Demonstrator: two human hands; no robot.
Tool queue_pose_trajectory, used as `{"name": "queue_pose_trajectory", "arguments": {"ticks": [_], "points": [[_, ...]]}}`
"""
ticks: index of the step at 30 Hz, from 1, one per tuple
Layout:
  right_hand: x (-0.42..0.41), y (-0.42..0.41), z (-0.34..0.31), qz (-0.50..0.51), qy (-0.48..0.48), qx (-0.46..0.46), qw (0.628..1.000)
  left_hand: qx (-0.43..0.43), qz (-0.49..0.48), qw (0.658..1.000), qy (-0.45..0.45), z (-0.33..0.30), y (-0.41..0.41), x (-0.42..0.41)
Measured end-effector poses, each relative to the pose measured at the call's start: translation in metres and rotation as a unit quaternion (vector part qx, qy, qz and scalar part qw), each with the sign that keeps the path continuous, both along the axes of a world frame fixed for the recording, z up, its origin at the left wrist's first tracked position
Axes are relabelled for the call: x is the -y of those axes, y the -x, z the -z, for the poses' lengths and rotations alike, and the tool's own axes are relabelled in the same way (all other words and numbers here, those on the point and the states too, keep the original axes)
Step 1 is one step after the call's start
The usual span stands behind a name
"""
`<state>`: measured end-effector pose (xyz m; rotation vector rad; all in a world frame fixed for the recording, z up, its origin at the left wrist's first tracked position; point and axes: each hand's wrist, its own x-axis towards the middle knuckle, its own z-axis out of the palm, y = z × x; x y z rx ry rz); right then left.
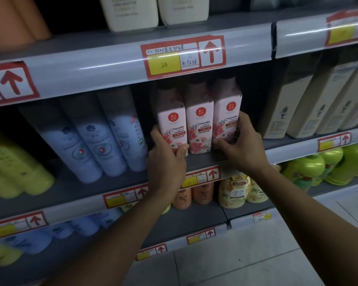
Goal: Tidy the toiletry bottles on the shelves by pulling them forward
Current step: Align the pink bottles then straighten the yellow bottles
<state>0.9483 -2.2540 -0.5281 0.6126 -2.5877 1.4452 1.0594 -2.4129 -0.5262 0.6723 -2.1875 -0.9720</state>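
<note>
Three pink Camellia conditioner bottles stand side by side on the middle shelf (pixel 207 159). My left hand (pixel 165 159) grips the left pink bottle (pixel 171 118) from its left side, thumb across the lower front. My right hand (pixel 241 144) grips the right pink bottle (pixel 226 112), fingers on its right side and thumb under its lower front. The middle pink bottle (pixel 198 122) stands between them, held by neither hand. The bottles stand set back a little from the shelf's front edge.
Pale blue bottles (pixel 95 139) lean to the left of the pink ones, and beige boxes (pixel 310 100) stand to the right. Cream bottles (pixel 132 11) sit on the shelf above. Lower shelves hold orange (pixel 198 193), yellow (pixel 234 190) and green (pixel 310 168) bottles. Price-tag strips line the shelf edges.
</note>
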Motion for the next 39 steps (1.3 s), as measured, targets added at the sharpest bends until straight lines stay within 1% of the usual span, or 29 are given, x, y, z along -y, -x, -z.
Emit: {"name": "queue_pose_trajectory", "arguments": {"ticks": [4, 9, 15, 18, 21, 25, 30, 32, 36, 39], "points": [[0.001, 0.001, 0.001, 0.009, 0.000, -0.004, 1.000, -0.006, -0.010, 1.000, 0.008, 0.002, 0.000, -0.002], [0.006, -0.004, 0.001, 0.023, -0.007, -0.011, 1.000, -0.013, -0.012, 1.000, -0.008, 0.004, -0.001, 0.000], [0.005, -0.007, 0.002, 0.012, -0.016, -0.022, 1.000, -0.019, -0.004, 1.000, -0.007, 0.002, -0.003, -0.002], [0.006, -0.010, 0.003, 0.007, -0.035, -0.039, 0.999, -0.018, 0.002, 1.000, -0.009, 0.002, -0.004, -0.001], [0.007, -0.010, 0.004, 0.001, -0.055, -0.041, 0.998, -0.006, 0.009, 1.000, -0.012, 0.003, -0.006, 0.001], [0.010, -0.014, 0.001, 0.006, -0.068, -0.021, 0.997, 0.016, 0.027, 0.999, -0.014, 0.000, -0.012, 0.006], [0.019, -0.034, -0.012, 0.064, -0.059, -0.011, 0.996, 0.009, 0.060, 0.998, 0.000, -0.012, -0.049, 0.012], [0.025, -0.050, -0.022, 0.079, -0.048, -0.012, 0.996, 0.014, 0.059, 0.998, 0.009, -0.019, -0.071, 0.017], [0.036, -0.091, -0.037, 0.120, -0.077, -0.033, 0.989, 0.013, 0.049, 0.999, 0.011, -0.032, -0.118, 0.031], [0.045, -0.126, -0.048, 0.109, -0.081, -0.030, 0.990, 0.008, 0.027, 0.999, 0.015, -0.038, -0.153, 0.043]]}}
